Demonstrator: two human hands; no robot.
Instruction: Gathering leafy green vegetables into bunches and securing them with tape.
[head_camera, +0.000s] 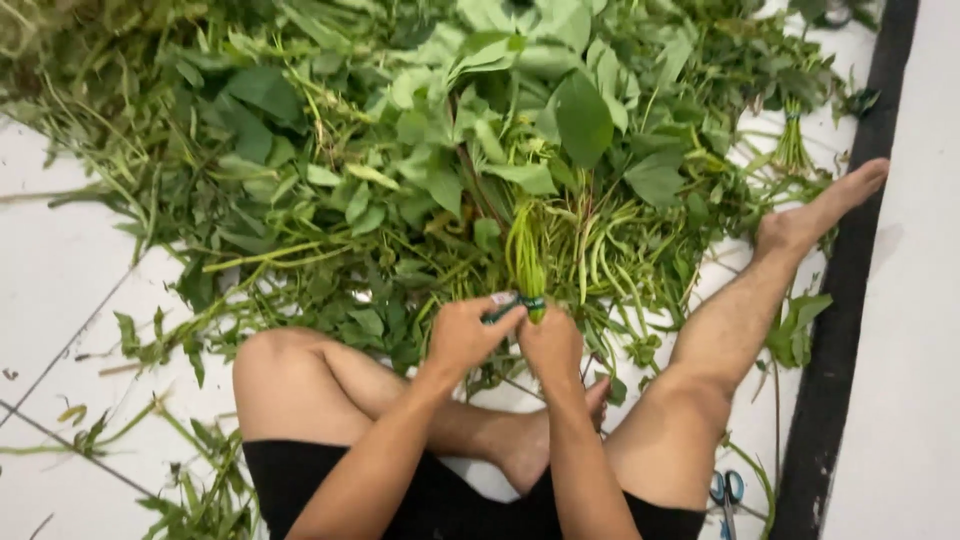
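White floor tiles (60, 270) lie under a broad heap of leafy greens (420, 150); blue-handled scissors (727, 490) rest by the dark strip (840, 300) at right. Between the knees, the left hand (462, 335) and right hand (550, 345) clamp a green-stemmed bunch (527, 255) at its banded base.

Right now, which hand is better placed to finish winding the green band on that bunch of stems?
The left hand, probably: its fingers pinch the green band. The right hand has its grip round the bunch of stems, steadying it.
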